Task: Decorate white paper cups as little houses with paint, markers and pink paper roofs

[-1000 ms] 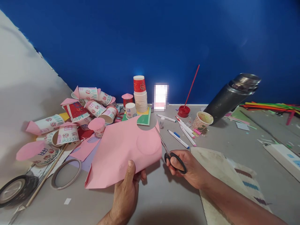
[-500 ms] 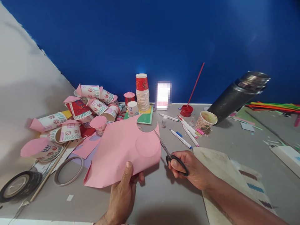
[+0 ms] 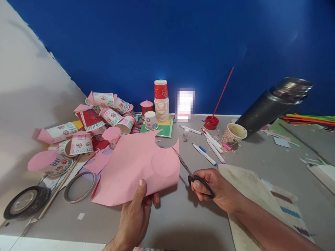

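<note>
Near the middle of the table, my left hand [image 3: 138, 212] pinches the lower edge of a pink sheet of paper [image 3: 131, 157], thumb on top and fingers underneath. A curved notch is cut from the sheet's top right edge. Below that notch a drawn circle [image 3: 164, 161] shows on the paper. My right hand [image 3: 209, 186] grips the black handles of a pair of scissors [image 3: 184, 164]. Their blades point up and left, at the sheet's right edge beside the notch.
Decorated paper cups [image 3: 81, 143] with pink tops are piled at left, near tape rolls [image 3: 80, 187]. Behind stands a cup stack [image 3: 161, 101]. Markers [image 3: 204, 154], a red paint pot [image 3: 211, 122], a stained cup [image 3: 233, 135], a dark flask [image 3: 264, 108] and a cloth [image 3: 243, 195] lie to the right.
The view has shifted slightly, so the table things appear a little further right. Both hands keep their holds on the sheet and the scissors, with hardly any movement between them.
</note>
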The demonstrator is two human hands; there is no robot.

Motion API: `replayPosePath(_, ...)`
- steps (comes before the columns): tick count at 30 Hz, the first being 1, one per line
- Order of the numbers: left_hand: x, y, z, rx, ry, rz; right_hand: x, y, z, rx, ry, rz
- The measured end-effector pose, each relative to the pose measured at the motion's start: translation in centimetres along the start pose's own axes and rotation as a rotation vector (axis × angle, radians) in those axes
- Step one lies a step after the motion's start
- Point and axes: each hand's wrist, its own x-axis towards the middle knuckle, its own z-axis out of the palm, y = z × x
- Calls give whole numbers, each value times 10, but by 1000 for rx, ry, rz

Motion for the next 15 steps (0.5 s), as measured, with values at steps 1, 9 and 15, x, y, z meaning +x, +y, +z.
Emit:
replayPosePath(1, 2, -2, -1, -18, -17, -8, 0, 0, 0, 0, 2, 6)
replayPosePath(9, 11, -17, -9, -283, -81, -113, -1, 2, 0, -27, -20, 32)
replayPosePath(15, 11, -13, -15, -306, -60, -132, -2, 3, -2, -68, -45, 53)
